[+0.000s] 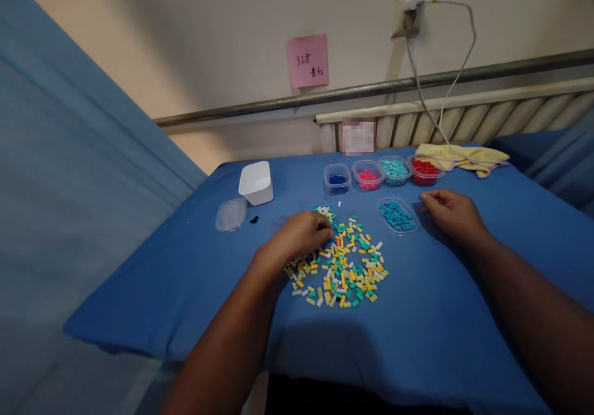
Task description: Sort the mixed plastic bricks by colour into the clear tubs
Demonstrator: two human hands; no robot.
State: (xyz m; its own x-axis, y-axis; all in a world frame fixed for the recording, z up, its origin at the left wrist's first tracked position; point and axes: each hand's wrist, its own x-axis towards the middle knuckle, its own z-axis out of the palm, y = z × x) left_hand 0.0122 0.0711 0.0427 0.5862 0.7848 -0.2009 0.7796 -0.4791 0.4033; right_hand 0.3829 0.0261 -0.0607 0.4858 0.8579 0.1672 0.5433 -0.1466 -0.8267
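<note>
A loose pile of small plastic building bricks (343,273), yellow, green and white, lies spread on the blue cloth. My left hand (304,232) reaches into its upper left part, fingers curled down among the bricks; whatever they pinch is hidden. To the right, my right hand (452,214) rests on the cloth with thumb and fingertips pressed together, and I cannot make out anything in them. Just left of those fingertips is a shallow clear tray (414,224) of blue bricks (396,215). One white brick (340,204) lies apart above the pile.
Behind the pile stand clear tubs holding dark blue (337,180), pink (368,179), turquoise (395,171) and red bricks (424,171). A white box (256,183), clear lid (231,215) and small black item (254,219) are at left. A yellow cloth (459,155) lies back right.
</note>
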